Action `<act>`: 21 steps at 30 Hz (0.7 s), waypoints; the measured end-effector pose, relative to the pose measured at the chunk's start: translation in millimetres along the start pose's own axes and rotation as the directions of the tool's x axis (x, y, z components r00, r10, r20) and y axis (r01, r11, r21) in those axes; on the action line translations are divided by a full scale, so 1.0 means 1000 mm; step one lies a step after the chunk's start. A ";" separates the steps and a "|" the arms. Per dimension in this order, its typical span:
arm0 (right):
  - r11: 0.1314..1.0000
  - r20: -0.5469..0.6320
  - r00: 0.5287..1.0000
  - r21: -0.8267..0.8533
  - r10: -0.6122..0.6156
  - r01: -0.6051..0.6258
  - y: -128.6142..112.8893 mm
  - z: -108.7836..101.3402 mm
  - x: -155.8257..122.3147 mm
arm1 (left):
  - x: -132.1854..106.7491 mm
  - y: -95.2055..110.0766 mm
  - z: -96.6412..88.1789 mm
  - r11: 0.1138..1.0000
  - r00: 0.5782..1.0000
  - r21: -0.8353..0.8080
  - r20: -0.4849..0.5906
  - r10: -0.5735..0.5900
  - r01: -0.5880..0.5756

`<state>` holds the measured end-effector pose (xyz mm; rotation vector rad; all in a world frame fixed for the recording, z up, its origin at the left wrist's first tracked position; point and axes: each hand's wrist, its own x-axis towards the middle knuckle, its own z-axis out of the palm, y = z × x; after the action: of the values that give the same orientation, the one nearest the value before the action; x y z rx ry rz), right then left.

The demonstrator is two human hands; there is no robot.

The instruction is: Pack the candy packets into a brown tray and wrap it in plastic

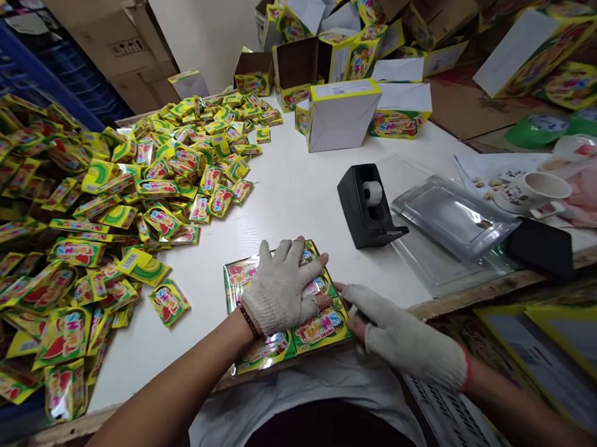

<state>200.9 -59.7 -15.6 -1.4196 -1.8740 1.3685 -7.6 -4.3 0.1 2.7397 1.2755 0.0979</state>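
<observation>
My left hand [281, 288], in a white knit glove, lies flat with fingers spread on top of a flat pack of yellow-green candy packets [317, 331] wrapped in clear plastic, at the table's near edge. My right hand [397, 335], also gloved, rests against the pack's right side, fingertips touching its edge. Neither hand grips the pack. A big heap of loose yellow-green candy packets [104, 206] covers the table's left half.
A black tape dispenser [368, 207] stands just beyond the pack. Clear plastic trays [451, 218] lie to its right, with a black object [540, 246] beside them. Printed cartons [342, 112] stand at the back. A white cup [543, 186] sits at far right.
</observation>
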 end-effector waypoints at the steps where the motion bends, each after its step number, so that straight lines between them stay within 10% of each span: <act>1: 0.999 -0.013 0.999 0.026 0.031 -0.030 0.001 0.003 -0.009 | 0.000 0.001 0.000 1.000 1.000 -0.006 0.007 -0.010 0.010; 11: 0.963 0.047 0.986 0.213 0.158 -0.164 0.021 0.015 -0.026 | 0.000 0.013 0.006 0.998 0.998 -0.032 -0.038 -0.059 0.058; 15: 0.984 -0.317 0.933 0.001 0.171 -0.180 0.034 -0.040 -0.015 | -0.001 0.013 0.007 0.998 0.998 -0.026 -0.032 -0.061 0.060; 18: 0.942 -0.695 0.716 -0.194 0.063 -0.272 0.047 -0.096 0.011 | -0.001 0.014 0.006 0.998 0.998 -0.022 -0.032 -0.062 0.061; 21: 0.930 -0.649 0.756 -0.223 0.080 -0.290 0.057 -0.127 0.044 | -0.002 0.014 0.005 0.998 0.998 -0.020 -0.037 -0.058 0.058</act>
<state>310.5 36.4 -21.2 -1.9655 -1.5445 0.5309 2.7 -14.9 -3.4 2.6949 1.3554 0.1558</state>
